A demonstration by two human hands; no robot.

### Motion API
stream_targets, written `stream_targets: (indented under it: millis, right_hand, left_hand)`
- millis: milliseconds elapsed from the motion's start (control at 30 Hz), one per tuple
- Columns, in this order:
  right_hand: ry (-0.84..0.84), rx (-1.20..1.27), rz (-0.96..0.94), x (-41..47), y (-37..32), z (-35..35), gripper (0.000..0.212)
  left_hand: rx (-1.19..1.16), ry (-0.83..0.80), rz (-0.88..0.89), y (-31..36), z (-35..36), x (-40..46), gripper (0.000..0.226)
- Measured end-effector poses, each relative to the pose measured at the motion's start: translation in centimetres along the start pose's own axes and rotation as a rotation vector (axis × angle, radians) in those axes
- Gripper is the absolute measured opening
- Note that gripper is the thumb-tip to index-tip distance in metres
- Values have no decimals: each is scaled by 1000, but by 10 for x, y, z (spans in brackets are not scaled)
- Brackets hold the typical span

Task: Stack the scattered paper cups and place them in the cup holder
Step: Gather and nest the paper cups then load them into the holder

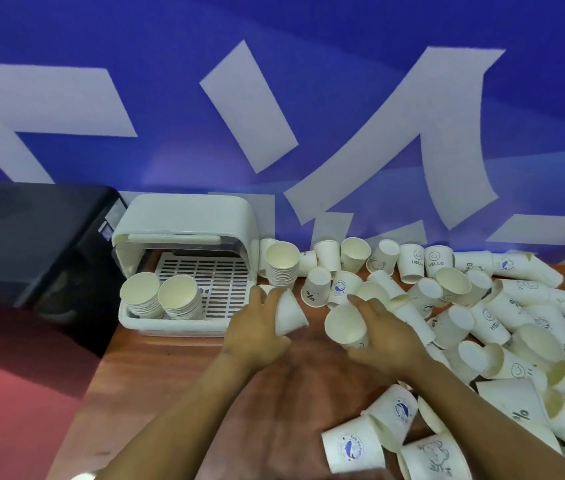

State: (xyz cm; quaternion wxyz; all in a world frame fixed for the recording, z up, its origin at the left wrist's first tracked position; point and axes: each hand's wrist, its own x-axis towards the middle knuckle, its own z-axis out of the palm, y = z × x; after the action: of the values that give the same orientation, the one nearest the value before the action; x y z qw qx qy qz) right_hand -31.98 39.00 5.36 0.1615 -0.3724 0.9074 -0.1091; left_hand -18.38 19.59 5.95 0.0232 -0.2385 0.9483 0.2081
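Loose paper cups (pixel 354 448) lay on their sides at the near edge of the wooden tabletop (pixel 177 368), ahead of which a person's left hand (pixel 257 327) gripped a stack of cups (pixel 283 268) near its base, standing about upright with mouth up, beside the white cup holder (pixel 184 220). The right hand (pixel 381 337) curled round a single cup (pixel 345 327), tilted with its mouth toward the camera and left. A crooked entry could jam it on the rim or topple the stack.
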Motion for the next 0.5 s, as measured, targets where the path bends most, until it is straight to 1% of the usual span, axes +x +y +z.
stream_targets:
  millis: [67, 200, 400, 500]
  right_hand:
    - [17, 4, -10, -3, -14, 0, 87]
    - [73, 54, -11, -8, -46, 1, 74]
    - [105, 130, -20, -9, -101, -1, 58]
    - [107, 129, -11, -8, -129, -1, 57]
  left_hand:
    - [-40, 1, -6, -7, -7, -9, 77]
    - [-217, -1, -26, -28, -22, -27, 66]
    - [-356, 29, -11, -71, -43, -46, 80]
    - [-396, 26, -11, -91, -50, -54, 82]
